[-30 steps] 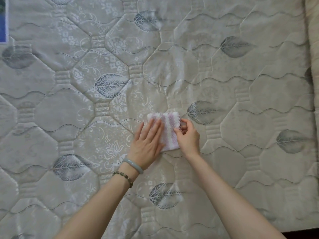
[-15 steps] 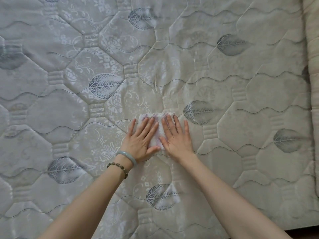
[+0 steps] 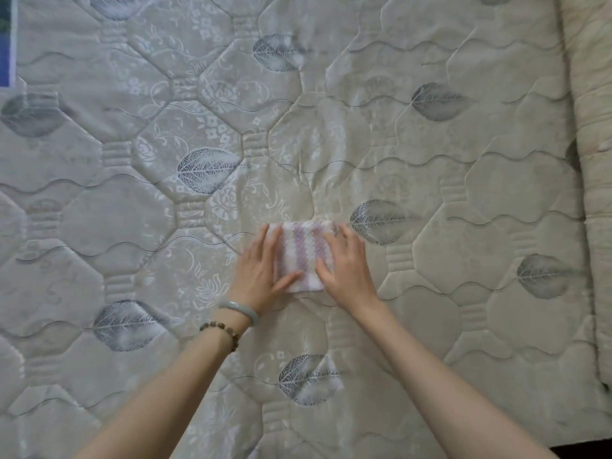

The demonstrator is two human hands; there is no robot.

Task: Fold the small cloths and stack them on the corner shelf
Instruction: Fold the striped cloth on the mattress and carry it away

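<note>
I saw the small white cloth with lilac zigzag stripes (image 3: 303, 256) lying flat, folded into a compact rectangle, its stripes running away from me, on the quilted beige mattress (image 3: 430, 160).

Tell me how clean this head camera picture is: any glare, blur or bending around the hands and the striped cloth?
Head view: soft, even light, only faint shadows under the left hand and right hand; a pale sheen on the mattress left of centre; the striped cloth and both hands slightly soft, stripes readable; the long seam at the right edge bows, likely wide-angle distortion.
</note>
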